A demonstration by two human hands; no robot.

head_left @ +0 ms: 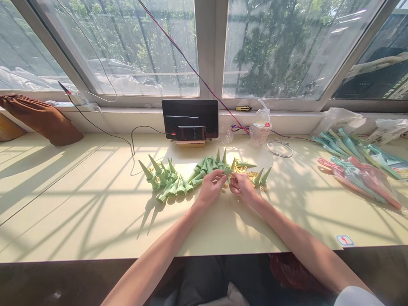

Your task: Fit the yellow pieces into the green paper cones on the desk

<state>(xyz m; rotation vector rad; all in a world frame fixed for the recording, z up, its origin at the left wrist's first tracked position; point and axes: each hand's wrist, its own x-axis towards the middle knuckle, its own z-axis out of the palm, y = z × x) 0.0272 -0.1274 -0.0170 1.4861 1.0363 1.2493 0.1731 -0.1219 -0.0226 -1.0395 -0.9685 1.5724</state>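
Note:
My left hand (211, 186) is closed on a green plastic spike (228, 170) with a wide collar, its point upward. My right hand (242, 187) meets it from the other side, fingers pinched on a small yellow piece (233, 175) at the spike's collar. How far the piece sits in the collar is hidden by the fingers. To the left, several more green spikes (180, 185) lie or stand in a cluster. Behind my right hand is a pile of small yellow pieces (251, 173), with two upright green spikes (264, 178) beside it.
A black tablet (190, 111) leans by the window, a phone (190, 133) in front of it. Cables cross the table's left and back. On the right lie bagged pink and teal plastic items (353, 174), a coiled wire (279, 148) and a plastic bag (260, 125). A brown pouch (44, 119) lies far left.

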